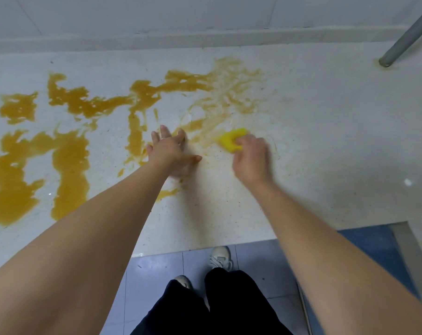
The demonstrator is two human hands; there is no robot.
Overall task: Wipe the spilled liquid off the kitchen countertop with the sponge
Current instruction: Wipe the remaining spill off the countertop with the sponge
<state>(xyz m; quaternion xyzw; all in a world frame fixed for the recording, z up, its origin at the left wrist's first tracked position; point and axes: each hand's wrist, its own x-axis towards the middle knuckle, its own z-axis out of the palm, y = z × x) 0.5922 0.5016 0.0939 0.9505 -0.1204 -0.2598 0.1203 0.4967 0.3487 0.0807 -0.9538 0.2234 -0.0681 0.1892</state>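
Right hand (249, 157): fingers curled, pinching the yellow sponge (230, 139) mid-worktop (326, 141)
Left hand (172, 151): fingers spread, flat beside the spill (69, 151)

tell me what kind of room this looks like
Probably a kitchen, or a similar work area: a pale speckled countertop runs along a white wall, with blue floor tiles below. Orange-brown spilled liquid covers its left side.

On the pale countertop (301, 141), the right hand (251, 160) gripped a yellow sponge (230, 139) at the thin smeared edge of the orange-brown spill (67, 165), whose thick pools lay toward nine o'clock, while the left hand (171, 153) rested flat, fingers spread, just beside it.
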